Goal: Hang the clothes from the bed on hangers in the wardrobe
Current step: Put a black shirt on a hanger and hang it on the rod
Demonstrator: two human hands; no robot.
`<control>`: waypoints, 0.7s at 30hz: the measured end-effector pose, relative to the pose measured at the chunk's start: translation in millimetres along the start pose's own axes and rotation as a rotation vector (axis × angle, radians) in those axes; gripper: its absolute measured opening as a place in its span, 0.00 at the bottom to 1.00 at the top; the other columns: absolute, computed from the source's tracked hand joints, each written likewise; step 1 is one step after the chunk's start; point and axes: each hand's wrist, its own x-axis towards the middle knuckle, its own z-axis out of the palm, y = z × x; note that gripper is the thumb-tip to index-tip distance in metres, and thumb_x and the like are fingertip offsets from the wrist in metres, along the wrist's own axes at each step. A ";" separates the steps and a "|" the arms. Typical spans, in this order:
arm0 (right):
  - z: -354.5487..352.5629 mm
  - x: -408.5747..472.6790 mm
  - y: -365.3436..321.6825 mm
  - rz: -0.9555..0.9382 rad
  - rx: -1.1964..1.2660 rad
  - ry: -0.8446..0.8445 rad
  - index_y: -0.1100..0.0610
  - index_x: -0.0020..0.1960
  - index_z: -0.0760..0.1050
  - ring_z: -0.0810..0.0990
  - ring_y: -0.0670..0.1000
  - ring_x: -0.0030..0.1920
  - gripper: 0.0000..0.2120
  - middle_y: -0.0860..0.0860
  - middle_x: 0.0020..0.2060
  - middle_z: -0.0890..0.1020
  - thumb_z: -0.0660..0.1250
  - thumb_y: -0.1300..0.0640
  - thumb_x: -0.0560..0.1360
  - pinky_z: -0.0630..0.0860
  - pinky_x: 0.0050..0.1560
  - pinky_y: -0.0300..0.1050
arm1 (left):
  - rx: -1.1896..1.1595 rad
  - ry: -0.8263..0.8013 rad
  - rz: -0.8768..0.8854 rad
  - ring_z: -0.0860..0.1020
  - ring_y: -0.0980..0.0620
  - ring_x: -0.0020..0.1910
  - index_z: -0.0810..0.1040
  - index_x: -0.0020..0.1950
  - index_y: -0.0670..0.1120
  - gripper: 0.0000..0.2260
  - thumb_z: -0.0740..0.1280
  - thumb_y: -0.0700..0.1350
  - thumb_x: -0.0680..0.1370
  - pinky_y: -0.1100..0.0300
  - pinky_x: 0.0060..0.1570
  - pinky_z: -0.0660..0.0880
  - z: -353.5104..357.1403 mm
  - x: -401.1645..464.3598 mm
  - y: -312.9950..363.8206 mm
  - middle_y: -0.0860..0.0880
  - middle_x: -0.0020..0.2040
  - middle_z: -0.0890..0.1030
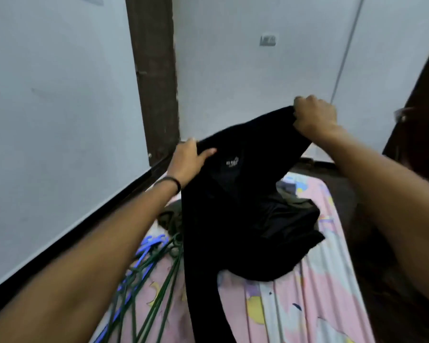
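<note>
A pink patterned bed (295, 305) runs along a pale wall, green and blue hangers (156, 266) lying at its near left. Above it, the left hand (187, 160) and right hand (315, 115) each grip the black garment (233, 206) held spread. Its trailing end could snag the hangers.

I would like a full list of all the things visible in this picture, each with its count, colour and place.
black fabric garment with small white print: one, black, held up over the bed, lower part resting on it
olive-green cloth: one, olive, on the bed behind the garment
thin plastic hangers: several, green and blue, on the bed at left
patterned bed sheet: one, pink and white, covering the bed
wall socket: one, grey, on the far wall
left hand: grips the garment's left edge
right hand: grips the garment's top, higher
</note>
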 end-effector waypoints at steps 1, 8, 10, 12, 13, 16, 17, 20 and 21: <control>-28.8 0.4 18.3 0.053 0.007 0.041 0.66 0.60 0.71 0.76 0.68 0.58 0.15 0.67 0.57 0.75 0.63 0.65 0.74 0.73 0.54 0.58 | 0.063 0.023 0.105 0.78 0.40 0.51 0.73 0.52 0.37 0.18 0.70 0.52 0.76 0.51 0.46 0.74 -22.2 14.0 30.4 0.37 0.49 0.80; -227.3 -10.9 91.0 0.252 0.131 0.324 0.65 0.54 0.71 0.73 0.68 0.58 0.09 0.66 0.57 0.72 0.63 0.64 0.75 0.71 0.52 0.55 | 0.284 0.527 0.483 0.75 0.35 0.53 0.72 0.55 0.40 0.13 0.58 0.31 0.72 0.44 0.48 0.73 -153.5 45.9 205.5 0.38 0.56 0.74; -269.2 -24.4 100.6 0.275 0.167 0.410 0.64 0.46 0.68 0.74 0.68 0.56 0.03 0.65 0.54 0.73 0.62 0.67 0.74 0.70 0.49 0.53 | 0.385 0.501 0.425 0.75 0.33 0.55 0.71 0.58 0.38 0.13 0.60 0.34 0.74 0.45 0.49 0.73 -173.7 45.2 230.6 0.36 0.57 0.74; -300.5 -37.6 106.7 0.282 0.180 0.472 0.64 0.39 0.65 0.75 0.67 0.55 0.06 0.63 0.49 0.71 0.61 0.68 0.73 0.70 0.48 0.52 | 0.428 0.448 0.344 0.76 0.33 0.55 0.74 0.56 0.36 0.10 0.61 0.35 0.75 0.47 0.48 0.73 -191.9 43.4 252.7 0.34 0.56 0.76; -311.8 -43.9 107.0 0.279 0.181 0.491 0.63 0.38 0.64 0.75 0.67 0.55 0.07 0.63 0.48 0.71 0.61 0.68 0.72 0.70 0.49 0.51 | 0.380 0.459 0.314 0.76 0.32 0.55 0.74 0.55 0.36 0.10 0.62 0.36 0.75 0.47 0.49 0.73 -200.5 42.1 261.5 0.34 0.56 0.76; -342.8 -62.5 110.2 0.269 0.179 0.592 0.62 0.35 0.61 0.74 0.68 0.56 0.11 0.67 0.53 0.73 0.60 0.68 0.72 0.73 0.53 0.55 | 0.245 0.668 0.313 0.75 0.32 0.54 0.72 0.59 0.36 0.12 0.59 0.36 0.76 0.44 0.50 0.74 -217.8 26.9 282.6 0.33 0.56 0.76; -351.5 -69.4 112.5 0.281 0.187 0.622 0.61 0.35 0.60 0.74 0.69 0.57 0.12 0.67 0.54 0.72 0.60 0.68 0.72 0.73 0.54 0.56 | 0.316 0.736 0.350 0.75 0.32 0.55 0.69 0.63 0.37 0.15 0.58 0.36 0.77 0.43 0.49 0.73 -217.8 19.5 284.4 0.34 0.57 0.75; -367.3 -85.7 127.0 0.324 0.154 0.663 0.64 0.41 0.64 0.74 0.69 0.56 0.05 0.67 0.55 0.72 0.61 0.68 0.72 0.73 0.53 0.56 | 0.502 0.332 0.445 0.77 0.36 0.53 0.70 0.65 0.41 0.14 0.60 0.41 0.79 0.47 0.48 0.73 -205.5 6.6 272.2 0.36 0.58 0.76; -369.5 -93.9 130.0 0.328 0.150 0.646 0.65 0.41 0.65 0.74 0.68 0.53 0.05 0.67 0.52 0.72 0.62 0.68 0.72 0.72 0.50 0.54 | 0.488 0.021 0.417 0.79 0.41 0.49 0.74 0.59 0.42 0.09 0.62 0.43 0.80 0.49 0.47 0.74 -202.0 -0.9 267.4 0.38 0.56 0.79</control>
